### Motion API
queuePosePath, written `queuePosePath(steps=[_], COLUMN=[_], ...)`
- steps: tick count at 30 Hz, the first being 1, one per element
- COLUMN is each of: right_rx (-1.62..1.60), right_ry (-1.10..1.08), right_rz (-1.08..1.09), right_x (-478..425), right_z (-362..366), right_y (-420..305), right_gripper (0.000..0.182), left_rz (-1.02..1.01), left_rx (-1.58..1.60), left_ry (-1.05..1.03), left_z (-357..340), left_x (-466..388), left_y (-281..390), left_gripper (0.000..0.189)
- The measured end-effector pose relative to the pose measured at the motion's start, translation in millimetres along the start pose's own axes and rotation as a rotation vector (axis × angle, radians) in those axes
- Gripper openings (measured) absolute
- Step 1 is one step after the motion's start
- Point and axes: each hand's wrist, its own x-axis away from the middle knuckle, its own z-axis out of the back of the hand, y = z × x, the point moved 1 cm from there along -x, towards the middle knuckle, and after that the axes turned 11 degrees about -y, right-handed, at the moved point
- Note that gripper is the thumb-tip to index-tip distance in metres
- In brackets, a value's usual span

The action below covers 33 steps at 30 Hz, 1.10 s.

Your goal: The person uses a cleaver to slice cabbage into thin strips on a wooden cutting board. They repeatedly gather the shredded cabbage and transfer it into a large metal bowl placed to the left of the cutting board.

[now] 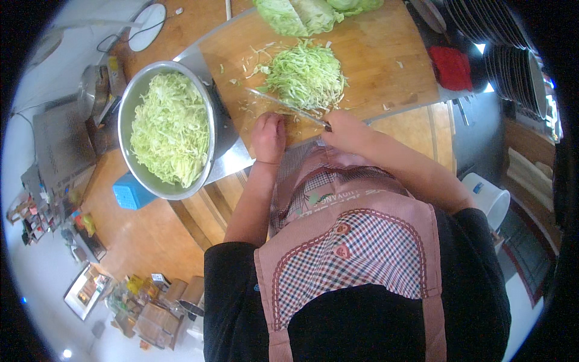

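My right hand (pixel 344 131) grips the handle of a kitchen knife (pixel 289 107), whose blade points up and left along the near side of a heap of shredded cabbage (pixel 307 76). The heap lies on a wooden cutting board (pixel 380 59), with loose shreds around it. My left hand (pixel 268 135) rests at the board's near edge with its fingers curled; whether anything is under them cannot be seen. Larger pieces of cabbage (pixel 301 17) lie at the board's far edge. Left of the board, a metal bowl (pixel 168 193) holds much shredded cabbage.
A blue plastic container (pixel 131 192) stands beside the bowl. A red cloth (pixel 451 68) lies right of the board, near stacks of dark-edged plates (pixel 513 77). A white bucket (pixel 487 199) stands lower right. A round white lid or board (pixel 147 27) lies at the upper left.
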Motion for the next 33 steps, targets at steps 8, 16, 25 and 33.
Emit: queuePosePath(steps=[8, 16, 25, 33], right_rx=[0.065, 0.101, 0.535, 0.821], right_ry=[-0.054, -0.025, 0.07, 0.218], right_rz=[-0.034, -0.034, 0.073, 0.365], right_x=[8.9, -4.6, 41.1, 38.6], right_z=[4.8, -4.7, 48.0, 60.6], right_y=[-22.8, -13.2, -32.5, -6.9], right_gripper=[0.026, 0.026, 0.042, 0.034], left_rz=[0.102, 0.162, -0.214, -0.492], left_rx=[0.065, 0.044, 0.208, -0.035], left_ry=[0.081, 0.098, -0.307, -0.768], left_z=[5.2, 26.7, 111.2, 67.5], left_x=[23.6, 24.8, -18.3, -37.2], left_y=[-9.1, -0.1, 67.3, 83.9], left_gripper=[0.013, 0.015, 0.056, 0.089])
